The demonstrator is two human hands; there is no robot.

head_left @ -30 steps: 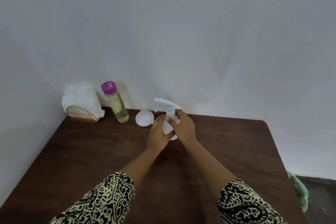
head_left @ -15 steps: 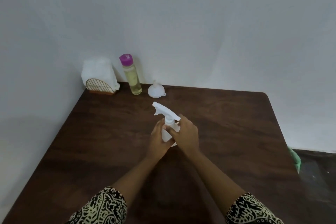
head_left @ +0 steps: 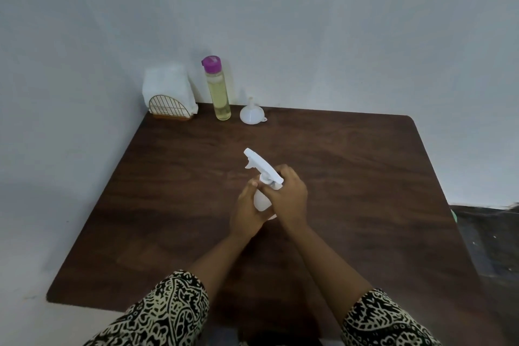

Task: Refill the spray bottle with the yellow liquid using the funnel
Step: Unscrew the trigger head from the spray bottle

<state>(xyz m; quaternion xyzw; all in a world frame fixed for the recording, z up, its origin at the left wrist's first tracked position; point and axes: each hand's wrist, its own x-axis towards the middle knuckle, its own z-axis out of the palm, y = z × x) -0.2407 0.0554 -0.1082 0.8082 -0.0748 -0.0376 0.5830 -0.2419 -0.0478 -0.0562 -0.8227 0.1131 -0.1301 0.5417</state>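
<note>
2 grips: white plastic spray bottle [head_left: 261,202] is held by left hand [head_left: 245,212], collar clasped by right hand [head_left: 290,196], nozzle [head_left: 250,155] pointed toward 11 o'clock.

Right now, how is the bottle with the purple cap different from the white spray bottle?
The purple-capped bottle is clear and shows yellow liquid; the spray bottle is white, hiding its contents. The purple-capped bottle has a purple cap; the spray bottle has a white trigger head. The purple-capped bottle stands untouched at the back of the table; the left hand and right hand grip the spray bottle mid-table. Both have tops on.
</note>
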